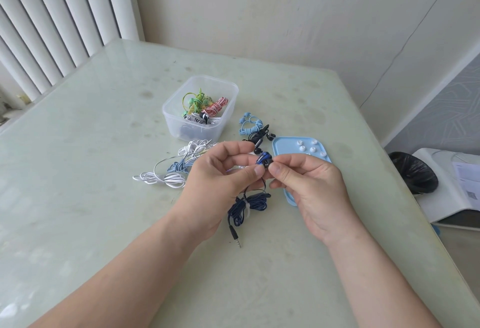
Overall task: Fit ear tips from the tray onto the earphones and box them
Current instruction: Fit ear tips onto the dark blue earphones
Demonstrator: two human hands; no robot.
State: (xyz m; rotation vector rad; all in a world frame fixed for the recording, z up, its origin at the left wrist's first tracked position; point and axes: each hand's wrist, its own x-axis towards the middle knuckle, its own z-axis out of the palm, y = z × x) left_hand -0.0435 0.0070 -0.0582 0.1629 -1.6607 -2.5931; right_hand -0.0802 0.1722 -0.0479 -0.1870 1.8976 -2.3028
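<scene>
My left hand pinches a dark blue earbud between thumb and fingers, above the table. My right hand pinches a black ear tip against that earbud. The earphone's bundled dark blue cable hangs down to the table, its jack plug lying in front. Just behind my right hand lies the light blue tray, holding several white ear tips. The clear plastic box at the back holds several coiled earphones in green, red-white and black.
A light blue coiled earphone and a black one lie between box and tray. White and pale blue earphones sprawl left of my left hand. Off the table's right edge stand a black-lined bin and a white surface with papers.
</scene>
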